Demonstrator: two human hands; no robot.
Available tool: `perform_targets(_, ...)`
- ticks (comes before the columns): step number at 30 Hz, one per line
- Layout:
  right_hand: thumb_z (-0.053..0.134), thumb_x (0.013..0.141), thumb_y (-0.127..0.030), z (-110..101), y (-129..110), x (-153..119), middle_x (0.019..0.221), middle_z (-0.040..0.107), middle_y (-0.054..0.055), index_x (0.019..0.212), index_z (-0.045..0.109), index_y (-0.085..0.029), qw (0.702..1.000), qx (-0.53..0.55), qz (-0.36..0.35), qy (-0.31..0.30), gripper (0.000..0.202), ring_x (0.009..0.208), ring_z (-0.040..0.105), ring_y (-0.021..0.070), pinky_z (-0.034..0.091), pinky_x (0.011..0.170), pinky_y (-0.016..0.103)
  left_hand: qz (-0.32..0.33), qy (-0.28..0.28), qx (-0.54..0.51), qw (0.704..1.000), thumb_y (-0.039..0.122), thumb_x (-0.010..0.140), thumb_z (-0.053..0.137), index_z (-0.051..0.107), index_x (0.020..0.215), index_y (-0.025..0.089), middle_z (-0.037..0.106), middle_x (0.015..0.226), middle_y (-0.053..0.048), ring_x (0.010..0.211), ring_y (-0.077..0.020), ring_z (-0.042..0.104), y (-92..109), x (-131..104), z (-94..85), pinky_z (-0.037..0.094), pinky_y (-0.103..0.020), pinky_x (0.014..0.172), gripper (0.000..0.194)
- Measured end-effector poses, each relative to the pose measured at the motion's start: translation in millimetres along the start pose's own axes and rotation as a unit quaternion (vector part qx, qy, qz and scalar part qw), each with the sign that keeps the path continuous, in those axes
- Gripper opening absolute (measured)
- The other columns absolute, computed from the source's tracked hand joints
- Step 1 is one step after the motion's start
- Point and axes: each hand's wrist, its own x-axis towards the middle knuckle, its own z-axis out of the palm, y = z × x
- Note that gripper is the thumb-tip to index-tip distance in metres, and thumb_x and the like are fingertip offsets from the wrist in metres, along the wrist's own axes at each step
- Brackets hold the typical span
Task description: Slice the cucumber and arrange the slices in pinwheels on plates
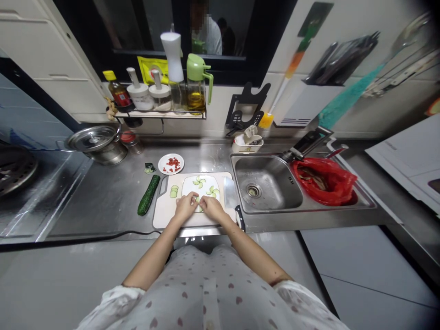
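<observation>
My left hand [186, 205] and my right hand [211, 207] meet over the near side of a white plate [187, 184]. Their fingers are pinched together around pale green cucumber slices [198, 208], partly hidden by the fingertips. Two pinwheels of thin cucumber slices, one at the back [199, 182] and one at the right [212, 191], lie on the plate. Under it is a cutting board [165, 215], with a short stack of cucumber slices [174, 191] left of the plate. A cleaver [231, 195] lies along the board's right side, its black handle towards me.
Left of the board lie a cucumber [149, 195] and some dark green peel-like pieces [150, 168]. A small plate [165, 170] behind holds chopped red bits. To the right are a sink [268, 183] and a red plastic bag [323, 183]. A lidded pot [110, 153] stands back left.
</observation>
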Motion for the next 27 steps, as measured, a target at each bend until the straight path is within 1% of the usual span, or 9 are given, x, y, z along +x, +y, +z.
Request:
perform_targets(4, 0.049, 0.093, -0.021, 1.9, -3.9, -3.1, 0.096, 0.068, 0.007, 0.097, 0.065, -0.018, 0.997, -0.071, 0.0, -0.014, 0.016, 0.09, 0.058, 0.0174, 0.035, 0.071, 0.025, 0.011, -0.002, 0.073, 0.997, 0.021, 0.082, 0.055, 0.063, 0.109, 0.024, 0.069, 0.085, -0.004, 0.096, -0.0258, 0.058, 0.1, -2.1, 3.6, 0.033, -0.04, 0.09, 0.029)
perform_targets(9, 0.045, 0.096, -0.023, 5.8, -3.5, -6.7, 0.099, 0.067, 0.009, 0.1, 0.066, -0.018, 0.994, -0.104, -0.016, -0.005, 0.021, 0.095, 0.056, 0.0197, 0.036, 0.076, 0.027, 0.023, 0.0, 0.123, 0.992, 0.026, 0.085, 0.055, 0.065, 0.11, 0.025, 0.067, 0.097, -0.008, 0.104, -0.0292, 0.053, -1.8, -3.8, 4.5, 0.031, -0.042, 0.091, 0.027)
perform_targets(12, 0.045, 0.096, -0.023, 7.3, -1.1, -10.1, 0.1, 0.066, 0.008, 0.104, 0.066, -0.019, 0.994, -0.105, -0.028, -0.001, 0.023, 0.096, 0.056, 0.0199, 0.037, 0.079, 0.028, 0.018, 0.001, 0.133, 0.991, 0.031, 0.086, 0.056, 0.066, 0.109, 0.025, 0.066, 0.102, -0.009, 0.105, -0.0298, 0.051, -2.8, -3.7, 4.4, 0.031, -0.042, 0.091, 0.026)
perform_targets(16, 0.045, 0.096, -0.027, 8.9, 0.9, -14.7, 0.101, 0.065, 0.009, 0.108, 0.067, -0.02, 0.992, -0.119, -0.037, 0.0, 0.026, 0.098, 0.055, 0.0213, 0.038, 0.08, 0.029, 0.015, 0.003, 0.13, 0.991, 0.033, 0.087, 0.057, 0.067, 0.107, 0.024, 0.065, 0.103, -0.009, 0.105, -0.0293, 0.051, -3.3, -3.6, 5.5, 0.031, -0.042, 0.091, 0.024)
perform_targets(27, 0.046, 0.097, -0.029, 6.8, -3.6, -16.1, 0.102, 0.063, 0.011, 0.108, 0.069, -0.021, 0.987, -0.156, -0.036, -0.009, 0.027, 0.1, 0.054, 0.0233, 0.039, 0.083, 0.032, 0.013, 0.003, 0.126, 0.992, 0.033, 0.086, 0.057, 0.068, 0.105, 0.025, 0.065, 0.1, -0.009, 0.105, -0.0294, 0.052, -3.2, -1.4, 5.3, 0.031, -0.042, 0.091, 0.023)
